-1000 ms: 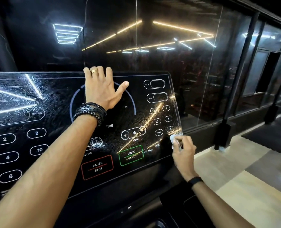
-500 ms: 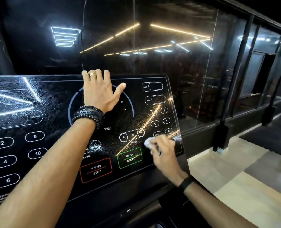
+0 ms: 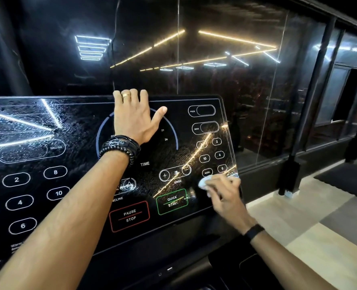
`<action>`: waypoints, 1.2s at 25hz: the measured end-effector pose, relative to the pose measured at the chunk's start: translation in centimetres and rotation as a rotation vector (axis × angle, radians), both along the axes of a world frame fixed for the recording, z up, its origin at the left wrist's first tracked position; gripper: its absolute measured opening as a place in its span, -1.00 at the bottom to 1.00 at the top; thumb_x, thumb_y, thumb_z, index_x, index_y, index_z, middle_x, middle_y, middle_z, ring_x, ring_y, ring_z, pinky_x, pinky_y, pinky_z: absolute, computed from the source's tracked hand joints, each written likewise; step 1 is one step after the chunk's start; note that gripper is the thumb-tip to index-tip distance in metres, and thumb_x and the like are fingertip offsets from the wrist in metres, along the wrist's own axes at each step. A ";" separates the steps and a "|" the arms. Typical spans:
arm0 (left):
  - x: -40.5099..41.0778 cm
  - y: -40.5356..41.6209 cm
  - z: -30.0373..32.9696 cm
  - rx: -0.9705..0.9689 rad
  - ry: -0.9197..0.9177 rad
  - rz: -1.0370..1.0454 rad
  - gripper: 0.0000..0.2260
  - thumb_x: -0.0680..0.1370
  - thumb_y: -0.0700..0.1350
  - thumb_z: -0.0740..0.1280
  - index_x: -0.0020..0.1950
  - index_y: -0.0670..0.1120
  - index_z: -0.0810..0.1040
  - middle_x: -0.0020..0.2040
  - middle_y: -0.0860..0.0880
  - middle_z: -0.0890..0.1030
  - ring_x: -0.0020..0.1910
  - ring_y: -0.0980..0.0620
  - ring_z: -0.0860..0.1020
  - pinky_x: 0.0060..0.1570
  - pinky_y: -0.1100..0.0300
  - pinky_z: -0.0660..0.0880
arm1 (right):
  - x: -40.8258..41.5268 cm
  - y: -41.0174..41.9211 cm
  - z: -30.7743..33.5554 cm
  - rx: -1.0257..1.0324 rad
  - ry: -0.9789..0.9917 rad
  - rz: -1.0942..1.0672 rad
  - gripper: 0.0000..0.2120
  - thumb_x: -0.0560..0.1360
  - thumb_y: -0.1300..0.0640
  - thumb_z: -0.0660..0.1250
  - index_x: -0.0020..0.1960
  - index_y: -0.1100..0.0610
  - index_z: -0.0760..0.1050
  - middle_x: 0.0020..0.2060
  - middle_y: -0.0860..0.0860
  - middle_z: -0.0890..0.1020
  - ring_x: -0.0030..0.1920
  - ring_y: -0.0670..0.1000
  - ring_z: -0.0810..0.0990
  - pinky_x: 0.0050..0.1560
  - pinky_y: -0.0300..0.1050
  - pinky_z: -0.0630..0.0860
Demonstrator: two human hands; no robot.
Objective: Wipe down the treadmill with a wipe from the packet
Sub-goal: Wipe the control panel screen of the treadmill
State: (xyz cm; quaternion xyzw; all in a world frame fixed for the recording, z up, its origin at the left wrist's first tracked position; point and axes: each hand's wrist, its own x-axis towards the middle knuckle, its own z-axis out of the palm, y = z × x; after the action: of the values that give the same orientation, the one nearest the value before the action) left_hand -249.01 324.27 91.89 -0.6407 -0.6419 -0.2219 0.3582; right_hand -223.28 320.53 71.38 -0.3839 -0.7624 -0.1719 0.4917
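I see my left hand (image 3: 132, 120) lying flat on the shiny black treadmill control panel (image 3: 79, 155), near its top edge. Its fingers (image 3: 129, 97) are straight and close together, and the thumb sticks out to the right. There is a gold ring (image 3: 125, 95) on one finger and a stack of black beaded bracelets (image 3: 121, 146) on that wrist.

My right hand (image 3: 225, 195) is down at the lower right corner of the panel. Its fingers are curled and they pinch a small crumpled white wipe (image 3: 203, 183), which touches the glass. The hand is blurry, so I cannot tell each finger apart. The wipe sits just right of the green QUICK START button (image 3: 172, 201) and just below the small MODEL button (image 3: 207, 172). A thin black band (image 3: 254, 231) goes round that wrist.

The red PAUSE STOP button (image 3: 129, 215) is left of the green one. The panel looks wet and speckled, and it mirrors long yellow and white lights. Behind the panel stands a dark glass wall (image 3: 236, 80). To the right is a pale tiled floor (image 3: 299, 227).
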 end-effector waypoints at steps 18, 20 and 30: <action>0.1 0.0 0.0 0.021 0.016 0.004 -0.25 0.59 0.40 -0.12 0.19 -0.26 0.42 0.11 -0.34 0.50 0.18 -0.33 0.42 0.36 -0.26 0.22 | 0.5 4.4 4.5 -0.090 0.457 -0.056 -0.75 0.52 0.22 0.40 -0.07 -0.15 0.52 -0.11 -0.27 0.54 -0.20 -0.08 0.55 -0.03 0.25 0.51; 0.0 0.1 -0.1 0.023 0.013 -0.008 -0.25 0.59 0.40 -0.15 0.19 -0.25 0.42 0.11 -0.32 0.51 0.18 -0.31 0.42 0.36 -0.25 0.23 | 0.9 3.2 1.9 -0.037 0.326 -0.050 -0.78 0.52 0.26 0.39 -0.05 -0.07 0.54 -0.08 -0.25 0.56 -0.17 -0.11 0.56 -0.05 0.19 0.49; -0.3 0.6 -0.3 0.047 0.015 -0.028 -0.18 0.55 0.45 -0.18 0.23 -0.24 0.42 0.09 -0.30 0.51 0.16 -0.30 0.43 0.36 -0.24 0.23 | -3.7 2.7 2.7 -0.031 0.363 0.004 -0.82 0.53 0.28 0.39 -0.06 0.00 0.55 -0.08 -0.14 0.57 -0.11 -0.17 0.51 0.01 0.13 0.42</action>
State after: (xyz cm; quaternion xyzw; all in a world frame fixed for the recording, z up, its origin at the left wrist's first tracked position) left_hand -249.29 324.84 91.57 -0.6425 -0.6248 -0.2370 0.3750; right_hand -226.95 323.27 74.12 -0.4146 -0.6642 -0.0872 0.6158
